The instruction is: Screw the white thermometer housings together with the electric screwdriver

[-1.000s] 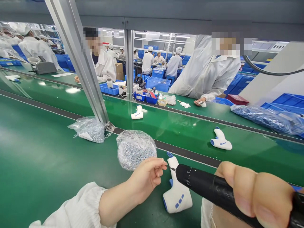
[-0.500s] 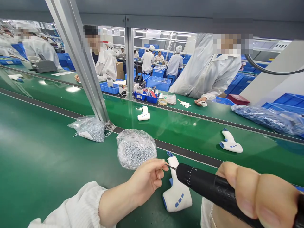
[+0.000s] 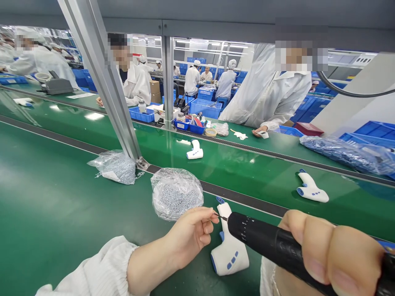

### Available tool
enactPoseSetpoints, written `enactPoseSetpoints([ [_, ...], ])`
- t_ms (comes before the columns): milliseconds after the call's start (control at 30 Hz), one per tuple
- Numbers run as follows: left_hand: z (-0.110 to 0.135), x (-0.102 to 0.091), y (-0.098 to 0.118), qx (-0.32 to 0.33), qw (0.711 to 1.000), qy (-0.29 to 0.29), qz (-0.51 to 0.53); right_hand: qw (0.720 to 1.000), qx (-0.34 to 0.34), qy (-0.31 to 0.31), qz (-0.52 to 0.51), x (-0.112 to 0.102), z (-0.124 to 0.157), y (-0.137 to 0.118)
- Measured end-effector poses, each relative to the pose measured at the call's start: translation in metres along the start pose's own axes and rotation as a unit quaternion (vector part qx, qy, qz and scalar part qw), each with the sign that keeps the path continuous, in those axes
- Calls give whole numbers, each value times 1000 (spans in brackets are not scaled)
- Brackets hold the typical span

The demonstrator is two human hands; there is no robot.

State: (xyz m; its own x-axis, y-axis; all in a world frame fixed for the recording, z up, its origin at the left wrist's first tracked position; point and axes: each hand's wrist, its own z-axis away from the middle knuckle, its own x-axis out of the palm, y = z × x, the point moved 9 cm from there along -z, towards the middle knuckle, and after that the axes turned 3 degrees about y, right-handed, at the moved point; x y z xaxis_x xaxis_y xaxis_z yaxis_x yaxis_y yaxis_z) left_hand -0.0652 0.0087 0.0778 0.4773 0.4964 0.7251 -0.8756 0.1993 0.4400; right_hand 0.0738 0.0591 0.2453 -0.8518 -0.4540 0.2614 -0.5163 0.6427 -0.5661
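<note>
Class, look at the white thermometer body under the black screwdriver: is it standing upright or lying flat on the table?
Lying flat: the thermometer body rests on its side on the green table.

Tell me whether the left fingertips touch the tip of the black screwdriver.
Cannot tell. In the head view the left hand pinches right at the bit of the black screwdriver, but the meeting point is too small to show contact or gap.
</note>
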Motion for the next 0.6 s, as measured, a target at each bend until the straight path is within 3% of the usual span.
enactPoseSetpoints([
  [267, 0, 2, 1, 3, 1000, -15, -5, 1000, -8, 23, -8, 9, -12, -6],
  [500, -1, -2, 3, 17, 1000, 3, -11, 994, -19, -77, -75, 15, -5, -1],
  [600, -1, -2, 4, 32, 999, -8, -27, 994, -10, -68, -89, 18, -9, -2],
])
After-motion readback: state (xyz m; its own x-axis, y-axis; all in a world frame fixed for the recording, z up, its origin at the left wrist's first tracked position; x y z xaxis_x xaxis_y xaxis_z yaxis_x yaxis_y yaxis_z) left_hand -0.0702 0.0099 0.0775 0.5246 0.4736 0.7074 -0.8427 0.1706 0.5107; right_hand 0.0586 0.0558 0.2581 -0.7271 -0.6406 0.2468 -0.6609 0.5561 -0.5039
